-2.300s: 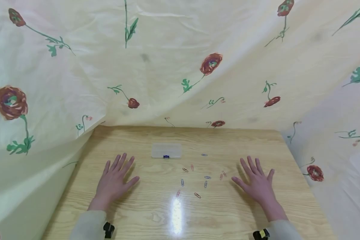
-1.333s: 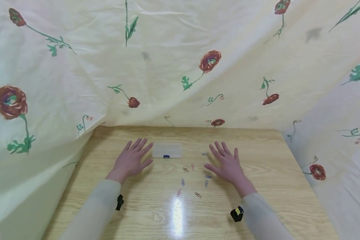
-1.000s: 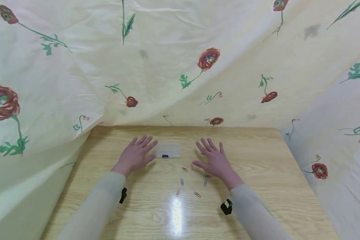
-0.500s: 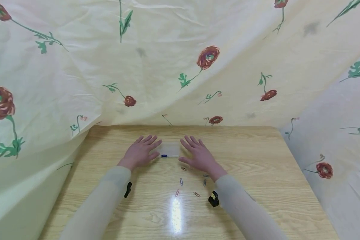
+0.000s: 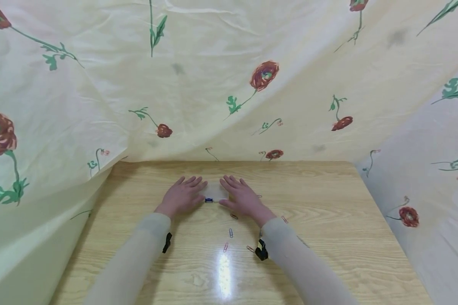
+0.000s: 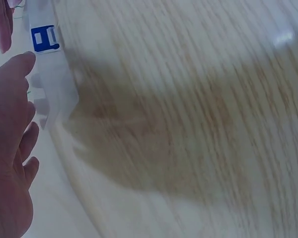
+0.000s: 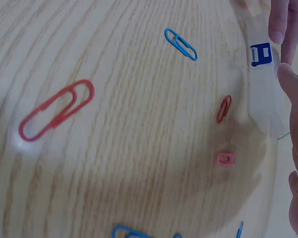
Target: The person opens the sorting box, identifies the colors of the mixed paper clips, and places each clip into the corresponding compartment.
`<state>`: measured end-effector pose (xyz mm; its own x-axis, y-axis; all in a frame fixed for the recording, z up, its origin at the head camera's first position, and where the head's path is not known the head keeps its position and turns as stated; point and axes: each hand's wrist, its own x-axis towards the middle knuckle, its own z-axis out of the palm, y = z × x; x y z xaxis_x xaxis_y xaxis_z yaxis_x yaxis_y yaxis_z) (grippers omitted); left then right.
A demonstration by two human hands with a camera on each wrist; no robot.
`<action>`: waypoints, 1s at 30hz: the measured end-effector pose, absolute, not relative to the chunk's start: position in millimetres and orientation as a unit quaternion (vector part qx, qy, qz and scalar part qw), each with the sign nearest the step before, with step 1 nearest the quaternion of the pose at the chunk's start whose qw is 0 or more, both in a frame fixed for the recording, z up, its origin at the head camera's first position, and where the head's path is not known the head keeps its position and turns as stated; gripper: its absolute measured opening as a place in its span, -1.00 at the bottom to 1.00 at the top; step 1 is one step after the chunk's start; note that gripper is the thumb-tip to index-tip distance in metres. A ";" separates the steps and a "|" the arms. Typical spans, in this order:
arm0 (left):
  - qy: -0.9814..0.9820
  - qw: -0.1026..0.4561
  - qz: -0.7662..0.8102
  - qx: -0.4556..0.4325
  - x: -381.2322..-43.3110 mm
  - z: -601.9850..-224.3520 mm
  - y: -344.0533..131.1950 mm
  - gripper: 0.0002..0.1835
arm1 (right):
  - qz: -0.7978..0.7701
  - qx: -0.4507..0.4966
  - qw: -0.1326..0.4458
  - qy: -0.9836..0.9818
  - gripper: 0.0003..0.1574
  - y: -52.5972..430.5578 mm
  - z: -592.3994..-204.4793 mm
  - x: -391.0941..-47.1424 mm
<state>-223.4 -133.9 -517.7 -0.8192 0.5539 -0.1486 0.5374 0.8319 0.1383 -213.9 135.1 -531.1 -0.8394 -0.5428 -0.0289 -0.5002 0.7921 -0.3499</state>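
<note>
Near the far edge of the wooden desk [image 5: 328,195], a clear, shallow box [image 5: 214,190] lies flat between a person's two hands, its blue latch [image 5: 208,201] on the side toward the person. The left hand [image 5: 183,195] is at the box's left end and the right hand [image 5: 242,198] at its right end, so both ends are hidden in the head view. Each grip is wide: the fingers are nearly straight and a little spread, with the thumb apart from them and pointing inward along the latch side. Whether the fingertips touch the box cannot be told.

Paper clips lie scattered about. A dark red clip [image 5: 234,216] is near the right thumb; a blue clip [image 5: 230,233] and then a pinkish clip [image 5: 225,247] lie nearer the person. A bright red clip [image 5: 249,248] is just beside the small black device [image 5: 261,250] at the right wrist, and a pale pink clip [image 5: 284,219] lies by the cuff of the right sleeve [image 5: 301,262]. A matching device [image 5: 167,242] sits at the left sleeve [image 5: 126,258]. Behind the desk hangs a pale cloth [image 5: 198,84] printed with red flowers and green stems.
</note>
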 end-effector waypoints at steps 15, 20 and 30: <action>0.955 0.090 0.052 0.278 -225.3 -526.5 -131.3 -0.35 | -0.151 -0.272 0.069 0.948 -0.09 132.2 -540.9 -217.8; 0.958 0.084 0.056 0.268 -222.6 -525.6 -128.9 -0.35 | -0.153 -0.273 0.067 0.947 -0.11 130.9 -545.0 -218.1; 0.962 0.078 0.062 0.255 -222.2 -527.7 -128.2 -0.34 | -0.165 -0.266 0.059 0.948 -0.11 129.8 -549.3 -216.7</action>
